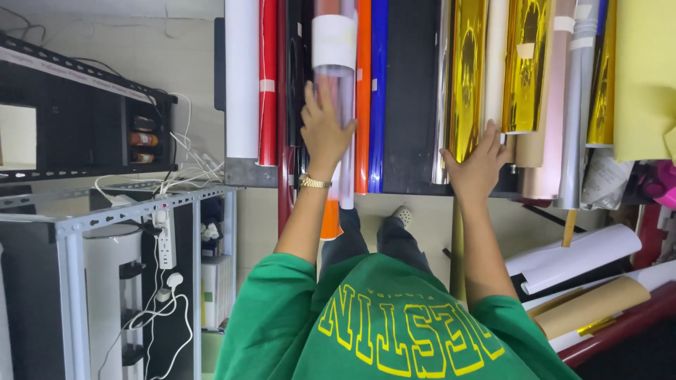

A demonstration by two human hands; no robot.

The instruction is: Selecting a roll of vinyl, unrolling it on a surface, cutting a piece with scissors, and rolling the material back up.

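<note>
— Clear film roll: where is it?
— Upright among the standing rolls, between the red roll and the orange roll, long axis vertical.
— Which hand is nearer?
— The left hand, fingers spread flat against it. The right hand rests open by the gold roll.

Bright, even indoor light; glare on gold rolls upper right; sharp focus, slight edge distortion

Clear film roll: upright among coloured rolls, white paper band near top. Gold foil roll: upright, shiny.
</note>
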